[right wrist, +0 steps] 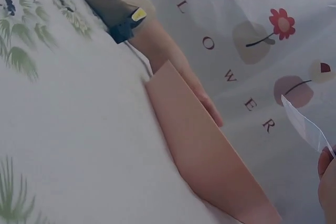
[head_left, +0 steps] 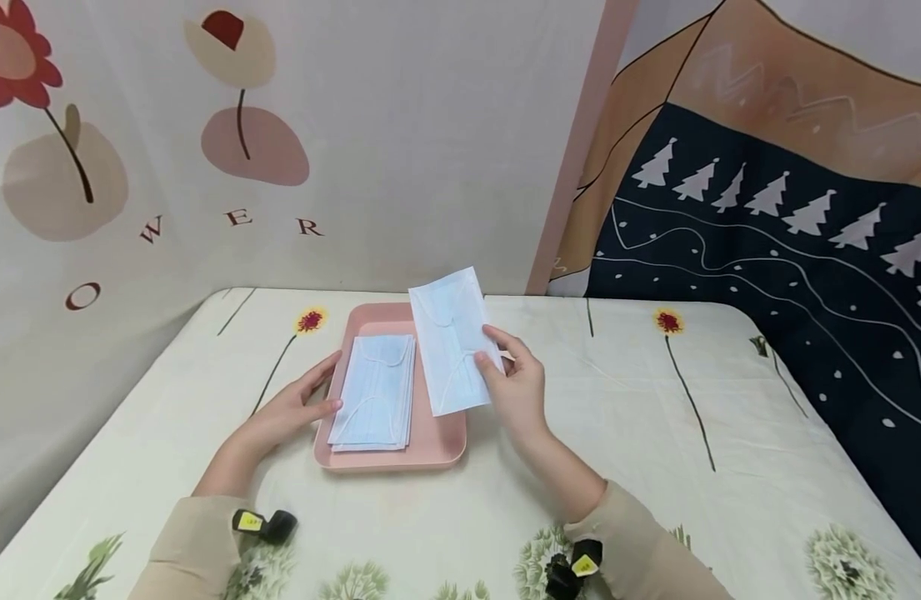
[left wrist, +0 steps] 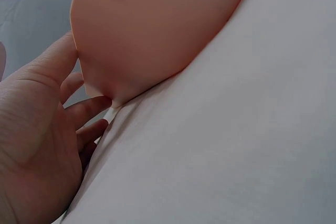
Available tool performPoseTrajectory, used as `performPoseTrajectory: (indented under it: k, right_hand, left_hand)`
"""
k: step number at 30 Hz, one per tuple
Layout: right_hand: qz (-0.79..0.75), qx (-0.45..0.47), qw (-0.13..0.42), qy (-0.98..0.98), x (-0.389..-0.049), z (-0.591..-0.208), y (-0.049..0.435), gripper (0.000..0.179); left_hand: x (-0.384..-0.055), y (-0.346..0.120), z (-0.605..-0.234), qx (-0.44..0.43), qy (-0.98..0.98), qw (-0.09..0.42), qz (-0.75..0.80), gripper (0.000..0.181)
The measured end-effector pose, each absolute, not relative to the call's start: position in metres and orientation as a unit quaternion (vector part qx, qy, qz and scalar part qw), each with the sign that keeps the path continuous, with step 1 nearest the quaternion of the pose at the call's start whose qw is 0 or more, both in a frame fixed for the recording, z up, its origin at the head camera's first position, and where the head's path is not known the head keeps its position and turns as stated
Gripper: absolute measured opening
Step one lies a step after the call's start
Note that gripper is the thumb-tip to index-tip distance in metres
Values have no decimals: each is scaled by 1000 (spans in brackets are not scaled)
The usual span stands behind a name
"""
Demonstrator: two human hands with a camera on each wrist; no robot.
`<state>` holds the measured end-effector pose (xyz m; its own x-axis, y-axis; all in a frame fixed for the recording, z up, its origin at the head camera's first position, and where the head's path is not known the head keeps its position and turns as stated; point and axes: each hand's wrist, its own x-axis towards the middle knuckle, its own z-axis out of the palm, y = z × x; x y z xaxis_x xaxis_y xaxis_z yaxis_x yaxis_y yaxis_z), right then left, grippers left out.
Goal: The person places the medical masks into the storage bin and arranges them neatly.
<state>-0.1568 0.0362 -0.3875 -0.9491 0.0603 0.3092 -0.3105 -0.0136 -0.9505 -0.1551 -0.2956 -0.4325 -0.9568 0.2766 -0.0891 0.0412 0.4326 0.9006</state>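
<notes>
A flat pale-blue face mask (head_left: 448, 342) with white ear loops is tilted up over the right part of a pink tray (head_left: 439, 446). My right hand (head_left: 516, 379) pinches its right edge between thumb and fingers. In the right wrist view the mask (right wrist: 307, 129) appears nearly edge-on. A stack of similar masks (head_left: 373, 392) lies in the tray's left half. My left hand (head_left: 291, 412) holds the tray's left side, thumb over the rim beside the stack. In the left wrist view its fingers (left wrist: 86, 111) reach along the outer wall, low near the cloth.
The tray stands on a table with a white flower-print cloth (head_left: 618, 400). Behind hangs a pale curtain (head_left: 400, 167) with flowers and letters. At the right a dark cloth (head_left: 768, 250) with white trees hangs beside the table. Black devices (head_left: 280, 527) are strapped at both wrists.
</notes>
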Motion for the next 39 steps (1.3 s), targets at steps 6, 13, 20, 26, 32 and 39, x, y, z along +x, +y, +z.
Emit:
performPoseTrajectory:
  k: [6, 13, 20, 26, 32, 39]
  right_hand:
    - [725, 90, 100, -676, -155, -389, 16, 42]
    - [735, 78, 53, -672, -153, -393, -6, 45]
    - [713, 74, 48, -695, -153, -396, -25, 44]
    - [702, 65, 29, -709, -155, -403, -39, 45]
    - [681, 62, 18, -730, -156, -407, -51, 47]
    - [661, 40, -2, -749, -156, -411, -61, 49]
  left_hand:
    - [-156, -296, -434, 87, 846, 112, 514, 87]
    - [-156, -297, -435, 88, 845, 113, 516, 86]
    - [-156, -296, -433, 95, 841, 110, 522, 85]
    - [-155, -296, -433, 93, 841, 112, 521, 85]
    - [-154, -295, -431, 88, 848, 111, 511, 86]
    - [-154, -296, -432, 92, 852, 107, 504, 86]
